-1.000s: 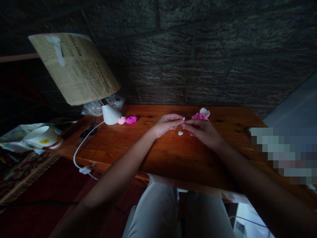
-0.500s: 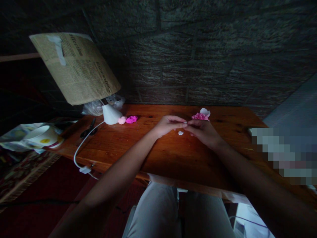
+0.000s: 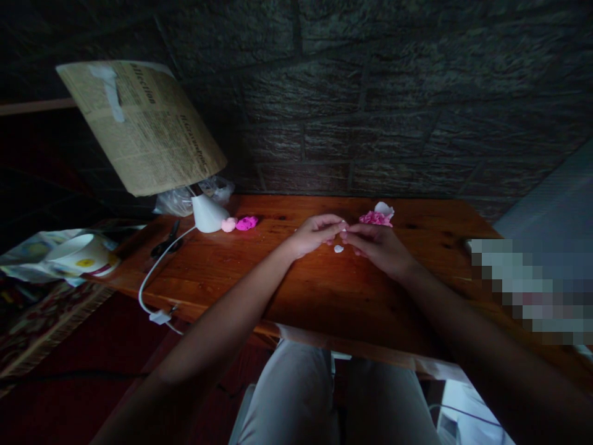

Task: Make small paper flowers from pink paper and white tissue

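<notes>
My left hand [image 3: 315, 235] and my right hand [image 3: 376, 245] meet fingertip to fingertip above the table, both closed in a pinch. Between them shows a tiny whitish piece [image 3: 343, 228], too small to name surely; it looks like the same soft stuff as the lump below. That small white lump [image 3: 338, 249] lies on the wood just under the fingertips. Behind my right hand sits a crinkled pink flower-like piece [image 3: 373, 218] with a pale petal-shaped part [image 3: 384, 209] standing up at its back.
A lamp with a newspaper-print shade [image 3: 143, 127] stands at the left; its white base [image 3: 209, 214] touches a pale pink lump [image 3: 228, 224] beside a magenta lump [image 3: 247, 223]. Black scissors [image 3: 165, 244] and a white cup [image 3: 79, 254] are further left. A stone wall [image 3: 306, 117] closes the back.
My left fingertips have curled in and drawn slightly back, and the small whitish piece has shifted a little left with them. Everything else on the table stays put.
</notes>
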The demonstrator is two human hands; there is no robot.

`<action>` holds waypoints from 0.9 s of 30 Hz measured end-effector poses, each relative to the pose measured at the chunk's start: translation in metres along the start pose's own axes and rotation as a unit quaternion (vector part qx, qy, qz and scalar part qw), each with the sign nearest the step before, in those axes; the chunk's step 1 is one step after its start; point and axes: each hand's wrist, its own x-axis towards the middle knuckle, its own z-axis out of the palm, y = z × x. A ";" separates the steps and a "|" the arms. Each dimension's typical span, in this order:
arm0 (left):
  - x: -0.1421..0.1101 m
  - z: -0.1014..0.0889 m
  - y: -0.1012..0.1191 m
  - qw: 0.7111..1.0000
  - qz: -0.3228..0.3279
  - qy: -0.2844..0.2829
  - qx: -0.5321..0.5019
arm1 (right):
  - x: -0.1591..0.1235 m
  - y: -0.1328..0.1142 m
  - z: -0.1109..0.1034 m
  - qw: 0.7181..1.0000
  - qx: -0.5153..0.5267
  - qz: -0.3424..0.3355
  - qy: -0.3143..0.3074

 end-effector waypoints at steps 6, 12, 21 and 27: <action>-0.002 0.000 0.003 1.000 0.003 -0.005 -0.010 | -0.001 0.001 0.001 0.999 0.040 0.008 -0.021; -0.001 0.000 0.005 0.999 -0.002 -0.014 -0.044 | -0.001 -0.002 0.001 0.998 0.048 -0.011 -0.048; -0.003 -0.003 0.007 0.998 -0.039 -0.006 -0.046 | -0.003 -0.002 0.000 0.997 0.017 -0.029 -0.070; -0.002 -0.004 0.004 0.998 -0.025 0.023 -0.043 | -0.002 -0.002 0.000 0.997 0.017 -0.016 -0.070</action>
